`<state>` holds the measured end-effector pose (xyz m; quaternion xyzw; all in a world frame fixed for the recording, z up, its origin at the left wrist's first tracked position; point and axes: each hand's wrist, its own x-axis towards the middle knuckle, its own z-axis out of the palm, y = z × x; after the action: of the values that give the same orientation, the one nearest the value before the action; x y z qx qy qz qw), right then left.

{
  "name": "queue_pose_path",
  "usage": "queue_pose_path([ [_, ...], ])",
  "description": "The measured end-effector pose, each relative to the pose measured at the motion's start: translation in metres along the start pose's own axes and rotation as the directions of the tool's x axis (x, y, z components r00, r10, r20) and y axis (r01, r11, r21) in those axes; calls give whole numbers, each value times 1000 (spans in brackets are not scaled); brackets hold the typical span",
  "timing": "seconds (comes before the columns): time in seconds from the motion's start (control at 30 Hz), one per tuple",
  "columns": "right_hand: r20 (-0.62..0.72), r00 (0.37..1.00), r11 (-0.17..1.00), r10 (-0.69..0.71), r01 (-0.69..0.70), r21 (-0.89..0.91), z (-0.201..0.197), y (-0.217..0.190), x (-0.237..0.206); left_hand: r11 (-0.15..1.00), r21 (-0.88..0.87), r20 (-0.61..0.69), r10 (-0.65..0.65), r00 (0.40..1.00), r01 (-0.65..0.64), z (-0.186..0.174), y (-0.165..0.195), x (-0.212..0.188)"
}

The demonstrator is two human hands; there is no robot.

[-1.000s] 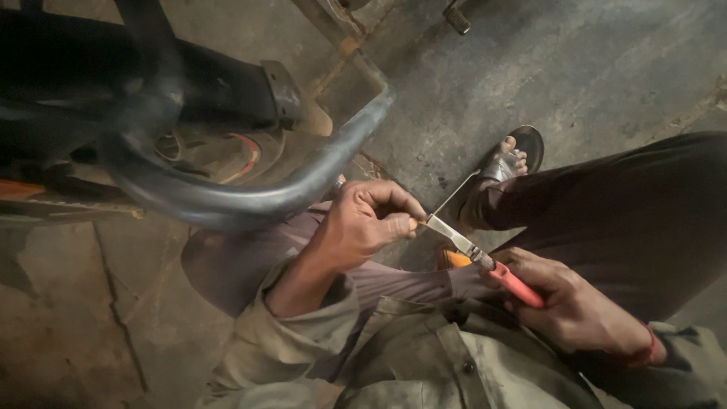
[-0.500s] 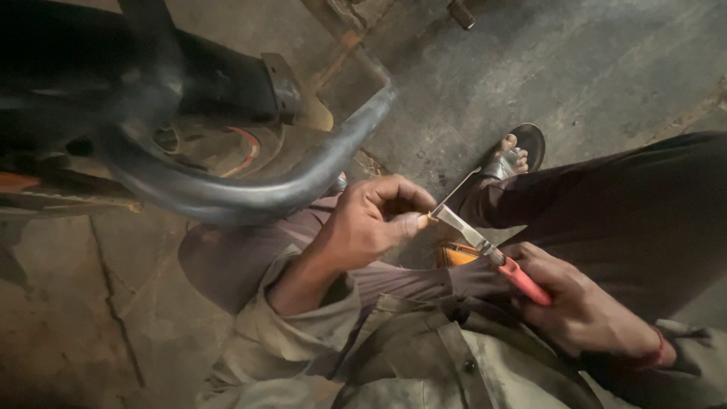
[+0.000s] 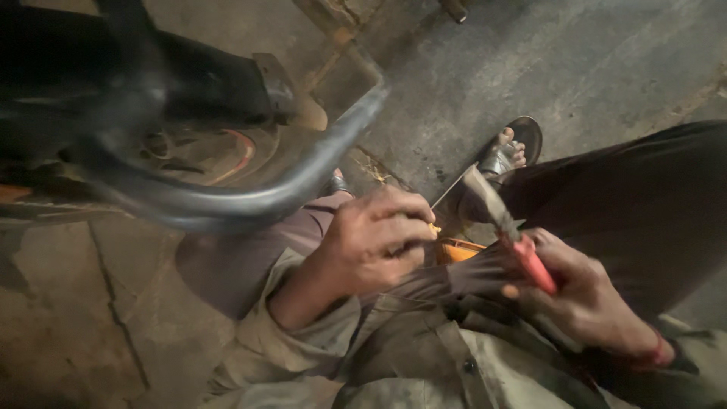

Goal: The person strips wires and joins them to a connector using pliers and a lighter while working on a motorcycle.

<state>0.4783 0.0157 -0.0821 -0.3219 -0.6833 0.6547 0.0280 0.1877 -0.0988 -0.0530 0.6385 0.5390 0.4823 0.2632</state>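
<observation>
a person sits low over a concrete floor (image 3: 591, 68), seen from above, both hands at work in the middle of the frame. the left hand (image 3: 375, 246) is closed, thumb and fingers pinched together on a thin wire (image 3: 448, 191) that runs up and to the right from the fingertips toward the centre right; a small yellowish bit shows at the pinch, too blurred to tell what it is. the right hand (image 3: 587, 299), in the lower right of the frame, is clamped around the red handle of a pair of pliers (image 3: 506, 227), whose grey metal head points up and to the left, its tip near the upper end of the wire; whether the tip touches the wire cannot be told. the two hands are apart, with a small orange object (image 3: 458, 250) lying between them on the person's lap, partly hidden. a curved dark metal pipe (image 3: 303, 178) sweeps from the left edge across the upper middle of the frame, just above the left hand, and belongs to a dark machine (image 3: 113, 83) filling the upper left. a foot in a sandal (image 3: 511, 151) rests on the floor in the upper centre right, just beyond the head of the pliers. dark trousers (image 3: 644, 204) cover the right side, and a worn grey-green shirt (image 3: 424, 363) fills the bottom edge.
</observation>
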Motion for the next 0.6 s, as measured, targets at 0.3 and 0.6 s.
queue_pose_path([
  [0.3, -145, 989, 879, -10, 78, 470, 39, -5, 21, 996, -86, 14, 33, 999, -31, 19, 7, -2],
  [0.6, -221, 960, 857, -171, 256, 448, 43, -4, 25, 983, -151, 52, -101, 994, 107, 28, 2, -8],
])
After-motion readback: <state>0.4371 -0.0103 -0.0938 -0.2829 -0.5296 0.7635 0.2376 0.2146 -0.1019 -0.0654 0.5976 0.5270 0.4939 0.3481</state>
